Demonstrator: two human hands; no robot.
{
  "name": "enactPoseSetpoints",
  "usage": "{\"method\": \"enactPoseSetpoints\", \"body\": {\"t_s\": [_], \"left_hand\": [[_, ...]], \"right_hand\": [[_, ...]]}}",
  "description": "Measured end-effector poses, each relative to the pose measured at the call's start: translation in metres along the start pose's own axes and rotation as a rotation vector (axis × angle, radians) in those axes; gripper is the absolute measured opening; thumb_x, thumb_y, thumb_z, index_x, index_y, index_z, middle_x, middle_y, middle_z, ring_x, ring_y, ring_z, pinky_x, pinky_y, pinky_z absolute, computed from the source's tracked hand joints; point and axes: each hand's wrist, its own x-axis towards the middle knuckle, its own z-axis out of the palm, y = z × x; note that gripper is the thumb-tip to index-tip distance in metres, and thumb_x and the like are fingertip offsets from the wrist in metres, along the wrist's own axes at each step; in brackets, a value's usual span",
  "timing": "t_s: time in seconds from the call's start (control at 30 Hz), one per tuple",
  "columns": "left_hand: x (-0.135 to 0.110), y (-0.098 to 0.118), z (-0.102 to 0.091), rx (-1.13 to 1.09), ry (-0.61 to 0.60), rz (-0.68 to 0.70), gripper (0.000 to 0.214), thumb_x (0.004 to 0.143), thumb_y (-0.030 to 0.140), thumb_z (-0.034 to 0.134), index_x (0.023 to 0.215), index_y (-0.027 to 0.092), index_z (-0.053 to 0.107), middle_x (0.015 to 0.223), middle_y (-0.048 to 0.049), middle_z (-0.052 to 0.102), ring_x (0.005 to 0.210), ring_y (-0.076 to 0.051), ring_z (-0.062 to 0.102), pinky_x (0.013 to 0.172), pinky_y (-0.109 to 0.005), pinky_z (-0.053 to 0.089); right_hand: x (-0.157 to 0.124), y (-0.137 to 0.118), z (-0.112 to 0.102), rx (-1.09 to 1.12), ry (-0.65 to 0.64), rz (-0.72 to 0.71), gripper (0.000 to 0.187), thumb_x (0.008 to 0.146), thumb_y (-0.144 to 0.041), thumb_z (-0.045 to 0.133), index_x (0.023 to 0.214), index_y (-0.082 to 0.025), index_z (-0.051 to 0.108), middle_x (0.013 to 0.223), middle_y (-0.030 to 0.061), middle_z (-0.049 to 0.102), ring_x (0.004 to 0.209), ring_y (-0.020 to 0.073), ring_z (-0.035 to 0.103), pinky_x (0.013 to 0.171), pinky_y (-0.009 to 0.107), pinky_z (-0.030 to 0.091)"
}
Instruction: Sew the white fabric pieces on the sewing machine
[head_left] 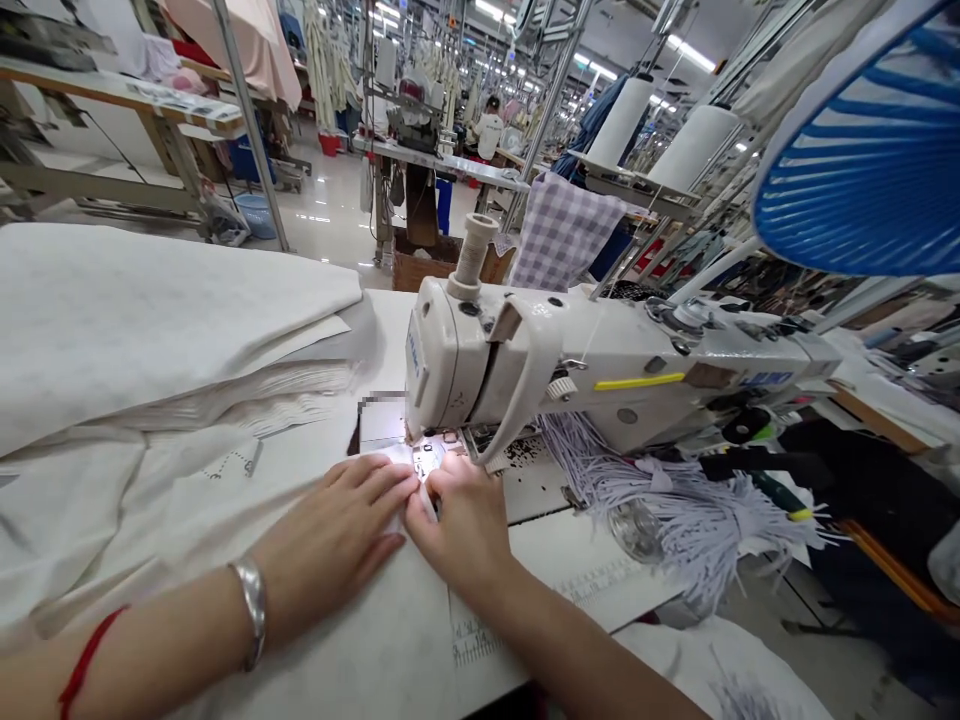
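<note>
Under the lit needle area of a white sewing machine [585, 365], white fabric [375, 640] lies across the machine bed. My left hand [345, 520] rests flat on this fabric, fingers stretched toward the needle. Close beside it, my right hand [465, 520] is closed, with thumb and fingers pinching a small white edge of the fabric just in front of the presser foot. The fingertips of both hands almost meet. My fingers partly hide the stitching spot and the needle.
Stacked white fabric panels [165, 310] lie on the left. A bundle of pale lavender strips [675, 510] sits under the machine arm. Thread cones [694, 145] stand behind it, and a blue fan [862, 170] juts in at upper right. Ruler markings [480, 640] line the table.
</note>
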Motion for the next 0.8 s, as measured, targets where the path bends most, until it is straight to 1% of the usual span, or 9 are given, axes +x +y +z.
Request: {"method": "enactPoseSetpoints", "body": {"t_s": [0.07, 0.1, 0.23, 0.33, 0.4, 0.57, 0.7, 0.8], "left_hand": [[-0.004, 0.011, 0.006, -0.012, 0.041, -0.083, 0.037, 0.09, 0.029, 0.05, 0.126, 0.019, 0.048, 0.125, -0.0068, 0.056, 0.115, -0.024, 0.046, 0.098, -0.039, 0.038], [-0.005, 0.014, 0.008, -0.02, 0.055, -0.098, 0.039, 0.089, 0.031, 0.051, 0.126, 0.018, 0.048, 0.125, -0.0072, 0.055, 0.115, -0.024, 0.046, 0.098, -0.039, 0.039], [-0.005, 0.011, 0.007, -0.034, 0.067, -0.05, 0.043, 0.087, 0.037, 0.054, 0.126, 0.021, 0.049, 0.126, -0.0064, 0.055, 0.115, -0.025, 0.045, 0.1, -0.041, 0.038], [-0.002, 0.007, 0.001, -0.034, 0.059, -0.018, 0.043, 0.087, 0.035, 0.054, 0.127, 0.02, 0.049, 0.127, -0.0066, 0.054, 0.116, -0.025, 0.044, 0.103, -0.042, 0.036], [-0.003, 0.009, 0.0, -0.018, 0.051, -0.006, 0.044, 0.087, 0.034, 0.055, 0.127, 0.02, 0.049, 0.126, -0.0066, 0.055, 0.117, -0.026, 0.043, 0.104, -0.043, 0.035], [-0.007, 0.017, 0.002, -0.02, 0.078, -0.072, 0.043, 0.088, 0.035, 0.052, 0.128, 0.019, 0.048, 0.126, -0.0065, 0.055, 0.116, -0.025, 0.045, 0.101, -0.041, 0.038], [-0.007, 0.016, 0.001, -0.013, 0.058, -0.056, 0.045, 0.088, 0.035, 0.052, 0.13, 0.02, 0.046, 0.129, -0.0066, 0.054, 0.117, -0.025, 0.044, 0.103, -0.042, 0.036], [-0.007, 0.017, 0.0, 0.018, 0.059, -0.054, 0.043, 0.088, 0.035, 0.053, 0.128, 0.02, 0.049, 0.128, -0.0056, 0.055, 0.117, -0.025, 0.044, 0.103, -0.042, 0.035]], "right_hand": [[-0.001, -0.002, 0.0, -0.014, 0.012, -0.008, 0.02, 0.074, -0.024, 0.052, 0.056, -0.019, 0.045, 0.066, -0.0016, 0.05, 0.067, 0.0139, 0.042, 0.076, 0.03, 0.029], [-0.001, -0.002, 0.0, -0.021, 0.015, -0.012, 0.019, 0.074, -0.023, 0.052, 0.057, -0.019, 0.045, 0.067, -0.0014, 0.05, 0.068, 0.0142, 0.042, 0.076, 0.031, 0.029], [0.0, -0.003, -0.001, -0.054, 0.019, -0.02, 0.017, 0.074, -0.023, 0.051, 0.057, -0.019, 0.048, 0.068, -0.0005, 0.051, 0.07, 0.0151, 0.043, 0.077, 0.031, 0.03], [0.0, -0.004, -0.002, -0.066, 0.014, -0.021, 0.017, 0.074, -0.023, 0.051, 0.057, -0.02, 0.049, 0.068, -0.0003, 0.052, 0.069, 0.0153, 0.044, 0.077, 0.032, 0.03], [0.0, -0.004, -0.003, -0.07, 0.004, -0.024, 0.017, 0.074, -0.023, 0.051, 0.057, -0.02, 0.05, 0.068, -0.0003, 0.052, 0.07, 0.0157, 0.044, 0.077, 0.032, 0.03], [0.0, -0.004, -0.005, -0.066, 0.003, -0.045, 0.015, 0.072, -0.022, 0.052, 0.057, -0.02, 0.052, 0.067, 0.0, 0.051, 0.074, 0.0168, 0.046, 0.078, 0.033, 0.031], [0.0, -0.004, -0.005, -0.048, 0.016, -0.05, 0.016, 0.072, -0.021, 0.051, 0.056, -0.02, 0.049, 0.066, -0.0001, 0.05, 0.073, 0.0164, 0.045, 0.078, 0.032, 0.031], [-0.001, -0.004, -0.006, -0.048, 0.019, -0.052, 0.018, 0.073, -0.021, 0.051, 0.055, -0.019, 0.047, 0.065, -0.0004, 0.049, 0.072, 0.0159, 0.045, 0.077, 0.032, 0.031]]}}
